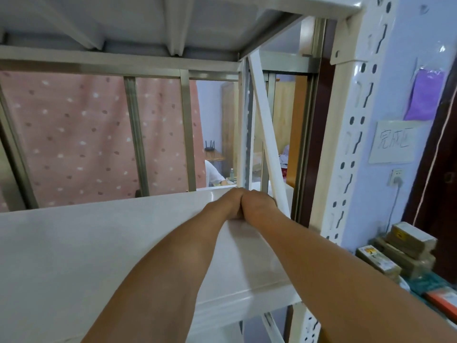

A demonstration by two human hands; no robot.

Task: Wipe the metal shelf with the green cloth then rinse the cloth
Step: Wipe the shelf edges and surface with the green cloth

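Note:
The white metal shelf spreads out in front of me, its board bare and glossy. Both my arms reach across it to the far right back corner. My left hand and my right hand sit side by side, touching, at the shelf's back edge beside the slanted white brace. Only the backs of the hands show; the fingers are hidden past the edge. No green cloth is visible anywhere in view.
Another shelf board hangs close overhead. A perforated white upright stands at the right. Stacked boxes lie low on the right by a wall with a paper note and a purple cloth. A pink curtain hangs behind.

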